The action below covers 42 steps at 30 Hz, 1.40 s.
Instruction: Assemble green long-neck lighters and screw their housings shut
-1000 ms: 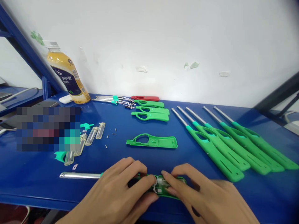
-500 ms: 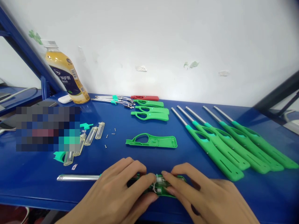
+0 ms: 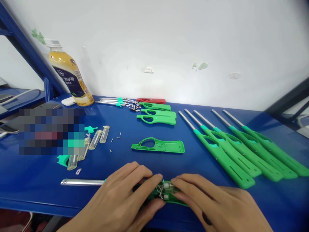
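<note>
Near the table's front edge, my left hand (image 3: 120,196) is closed around an opened long-neck lighter (image 3: 82,182), whose metal tube points left. Its green half shell shows white wires (image 3: 159,192) and small parts between my hands. My right hand (image 3: 212,199) pinches a clear fuel tank (image 3: 171,186) that lies in the handle end of this shell; the fingers hide most of it. Just beyond my hands an empty green half shell (image 3: 169,146) lies with its inner side up.
Several finished-looking green lighters (image 3: 217,148) lie at right. Half shells (image 3: 156,120), a red one (image 3: 152,101) and wired metal tubes (image 3: 111,101) lie at the back. Clear fuel tanks (image 3: 95,140), tiny screws (image 3: 110,150) and a drink bottle (image 3: 70,77) are at left.
My right fingers have shifted slightly right and now cover more of the shell's handle end. My left index finger has lifted a little. The whole view has shifted slightly.
</note>
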Available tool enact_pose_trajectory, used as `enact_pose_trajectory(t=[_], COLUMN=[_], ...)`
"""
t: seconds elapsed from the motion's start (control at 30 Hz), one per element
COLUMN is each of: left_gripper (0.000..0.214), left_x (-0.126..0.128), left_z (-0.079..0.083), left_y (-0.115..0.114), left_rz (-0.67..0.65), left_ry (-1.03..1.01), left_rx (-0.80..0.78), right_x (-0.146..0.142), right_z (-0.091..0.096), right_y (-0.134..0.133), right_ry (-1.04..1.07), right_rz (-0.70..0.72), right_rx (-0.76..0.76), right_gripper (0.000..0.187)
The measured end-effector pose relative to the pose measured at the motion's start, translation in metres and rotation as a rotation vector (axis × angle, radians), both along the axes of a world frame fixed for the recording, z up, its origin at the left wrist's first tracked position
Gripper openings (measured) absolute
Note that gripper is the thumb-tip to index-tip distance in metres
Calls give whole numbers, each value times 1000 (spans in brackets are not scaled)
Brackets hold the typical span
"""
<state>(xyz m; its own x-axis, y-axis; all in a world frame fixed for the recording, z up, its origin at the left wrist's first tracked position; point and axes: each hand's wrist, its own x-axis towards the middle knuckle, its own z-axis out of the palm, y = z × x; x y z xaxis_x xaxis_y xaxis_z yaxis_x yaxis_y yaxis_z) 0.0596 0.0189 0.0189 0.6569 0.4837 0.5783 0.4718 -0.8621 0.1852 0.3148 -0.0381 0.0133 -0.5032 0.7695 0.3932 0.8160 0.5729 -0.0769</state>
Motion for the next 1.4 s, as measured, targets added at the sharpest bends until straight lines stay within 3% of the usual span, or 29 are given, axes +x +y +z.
enact_pose_trajectory(t=[0.23,0.43,0.63,0.93,1.4], left_gripper=[32,29,28,29,24], left_x=[-3,-1,1,-2,-2], left_z=[2,5,2,2,0], left_y=[-1,-1,0,0,0], left_rz=[6,13,7,-2,0], left_ry=[4,-3,-3,-2,10], left_rx=[-23,2,-1,9,-35], right_x=[4,2,2,3,-1], right_z=[1,-1,-4,-2,-5], right_y=[1,1,1,1,0], right_ry=[-17,81,156,226,188], right_rz=[39,36,14,0,-96], right_rx=[14,-62,-89,-116,-96], right_gripper=[44,33,47,30,42])
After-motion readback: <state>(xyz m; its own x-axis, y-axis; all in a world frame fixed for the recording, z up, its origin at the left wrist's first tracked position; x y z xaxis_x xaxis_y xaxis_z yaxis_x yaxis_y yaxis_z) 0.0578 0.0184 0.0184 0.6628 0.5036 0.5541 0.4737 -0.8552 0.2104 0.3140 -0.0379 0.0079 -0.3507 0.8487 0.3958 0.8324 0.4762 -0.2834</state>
